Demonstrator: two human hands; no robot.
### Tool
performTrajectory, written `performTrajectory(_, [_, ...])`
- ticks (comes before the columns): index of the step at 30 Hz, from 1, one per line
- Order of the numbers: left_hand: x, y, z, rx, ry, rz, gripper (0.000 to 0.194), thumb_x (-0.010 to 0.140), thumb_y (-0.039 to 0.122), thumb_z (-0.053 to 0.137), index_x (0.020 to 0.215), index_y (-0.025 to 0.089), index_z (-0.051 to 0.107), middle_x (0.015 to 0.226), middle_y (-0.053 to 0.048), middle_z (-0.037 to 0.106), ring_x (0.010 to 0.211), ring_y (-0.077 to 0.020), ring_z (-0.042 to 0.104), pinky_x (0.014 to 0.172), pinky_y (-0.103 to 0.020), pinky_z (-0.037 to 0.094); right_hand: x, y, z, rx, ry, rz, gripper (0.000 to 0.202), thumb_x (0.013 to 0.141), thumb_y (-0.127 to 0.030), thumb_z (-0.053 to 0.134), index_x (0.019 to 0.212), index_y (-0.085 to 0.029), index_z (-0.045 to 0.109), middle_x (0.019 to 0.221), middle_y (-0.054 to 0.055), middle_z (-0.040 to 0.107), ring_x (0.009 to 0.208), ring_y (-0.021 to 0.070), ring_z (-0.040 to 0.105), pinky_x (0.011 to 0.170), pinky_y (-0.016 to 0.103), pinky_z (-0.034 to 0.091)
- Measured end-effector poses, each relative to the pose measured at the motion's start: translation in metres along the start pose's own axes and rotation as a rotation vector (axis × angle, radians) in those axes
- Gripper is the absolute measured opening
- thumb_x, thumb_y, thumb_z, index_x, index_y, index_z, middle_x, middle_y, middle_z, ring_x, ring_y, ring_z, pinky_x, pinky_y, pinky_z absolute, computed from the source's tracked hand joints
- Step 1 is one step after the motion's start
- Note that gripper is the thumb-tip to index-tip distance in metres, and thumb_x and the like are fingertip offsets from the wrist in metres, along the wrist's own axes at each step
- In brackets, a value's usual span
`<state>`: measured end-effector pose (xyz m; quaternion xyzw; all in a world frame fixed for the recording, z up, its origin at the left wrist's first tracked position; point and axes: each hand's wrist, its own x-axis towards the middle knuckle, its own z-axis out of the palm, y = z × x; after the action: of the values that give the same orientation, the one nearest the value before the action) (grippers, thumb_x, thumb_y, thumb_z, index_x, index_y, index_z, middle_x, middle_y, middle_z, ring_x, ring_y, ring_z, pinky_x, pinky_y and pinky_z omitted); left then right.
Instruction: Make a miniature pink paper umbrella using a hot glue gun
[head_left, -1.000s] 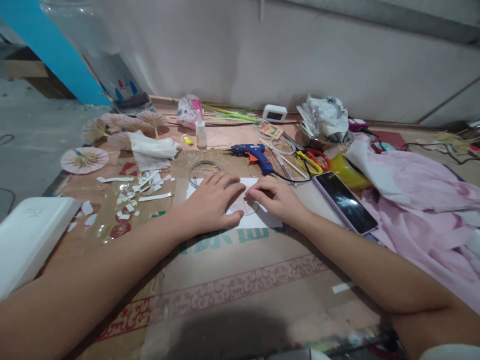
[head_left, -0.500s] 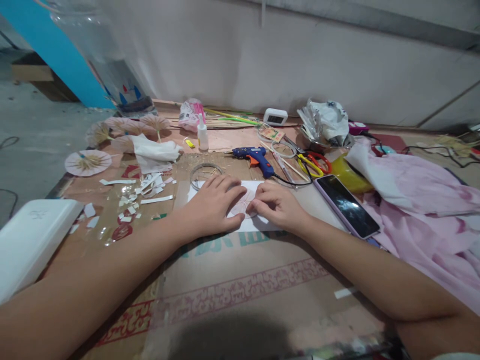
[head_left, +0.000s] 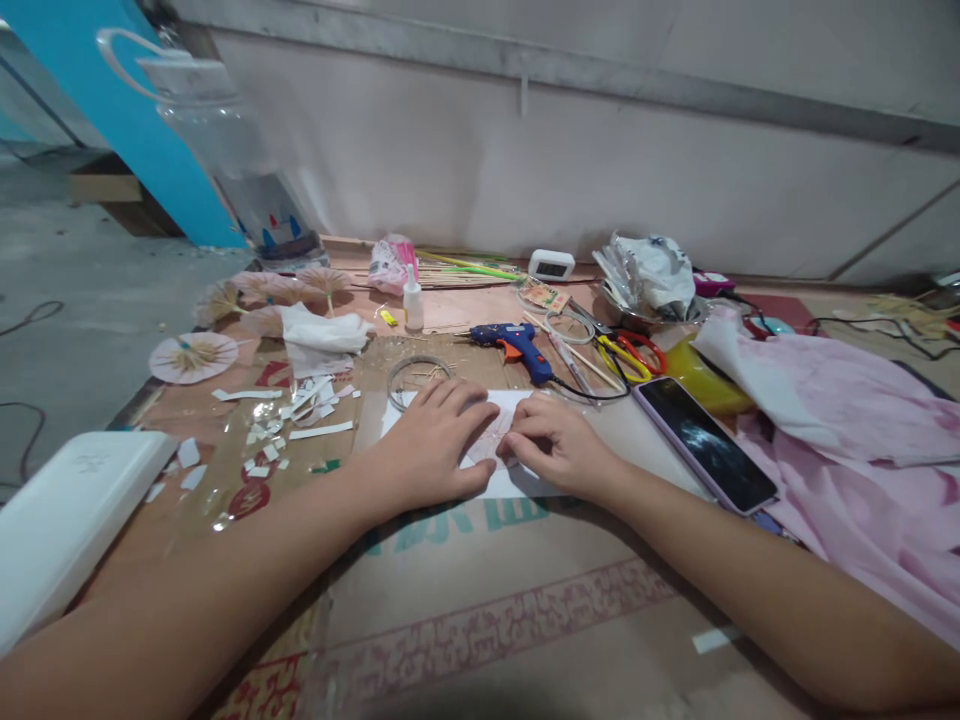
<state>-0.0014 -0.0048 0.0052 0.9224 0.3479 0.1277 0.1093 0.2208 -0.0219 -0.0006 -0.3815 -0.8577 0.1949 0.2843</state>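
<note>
- from my end, the pale round piece (head_left: 490,438) lies on the white sheet (head_left: 517,486), between the two hands, thin lines running across it.
- my left hand (head_left: 431,440) is spread palm-down over the sheet's left part, thumb and forefinger apart beside the piece.
- my right hand (head_left: 559,445) is curled at the piece's right side, thumb and forefinger close together; i cannot tell whether they pinch anything.
- i judge the step to be fine fingertip work on the piece, the left hand steadying.
- the next move, i think, calls for light, small right-hand motions without creasing it.
- the blue glue gun (head_left: 502,336) lies just beyond, on the far side, within reach if wanted.
</note>
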Motion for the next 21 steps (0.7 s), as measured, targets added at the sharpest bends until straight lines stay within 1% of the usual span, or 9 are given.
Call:
performTrajectory(2, [-0.0004,0.0001,0.0002,-0.008,0.002,0.004,0.051,0.087,0.044,0.063,0.131,0.018,0.061,0.138,-0.015,0.056,0.131,-0.0343,0.048,0.118,-0.055,0.033,0.0001,-0.0011,-0.0014,0.014,0.000,0.010,0.030,0.095,-0.019,0.056,0.074,-0.020,0.077,0.071,0.002,0.063,0.073,0.0154,0.056,0.072,0.031,0.041])
performTrajectory(7, [-0.0010,-0.0004,0.0004,-0.013,0.005,0.010,0.048,0.088,0.045,0.062,0.129,0.019,0.062,0.136,-0.014,0.057,0.130,-0.0339,0.049,0.116,-0.054,0.035,-0.0002,-0.0037,-0.0060,0.043,0.073,0.045,0.032,0.096,-0.019,0.052,0.077,-0.021,0.077,0.071,0.002,0.063,0.074,0.0159,0.058,0.072,0.031,0.044])
performTrajectory(13, [0.0004,0.0003,0.0000,-0.009,0.006,0.004,0.050,0.087,0.043,0.062,0.130,0.018,0.062,0.137,-0.015,0.057,0.131,-0.0345,0.049,0.117,-0.055,0.034,-0.0015,-0.0028,-0.0037,0.007,0.020,-0.028,0.030,0.095,-0.022,0.056,0.075,-0.021,0.078,0.072,0.003,0.063,0.074,0.0158,0.056,0.072,0.032,0.041])
performTrajectory(21, [0.0002,0.0001,0.0008,-0.008,0.009,0.004,0.050,0.087,0.043,0.062,0.130,0.018,0.062,0.137,-0.014,0.057,0.131,-0.0342,0.049,0.117,-0.054,0.034,-0.0014,-0.0001,-0.0008,-0.033,-0.014,-0.016,0.029,0.096,-0.021,0.056,0.076,-0.019,0.078,0.071,0.002,0.061,0.072,0.0153,0.054,0.070,0.031,0.040])
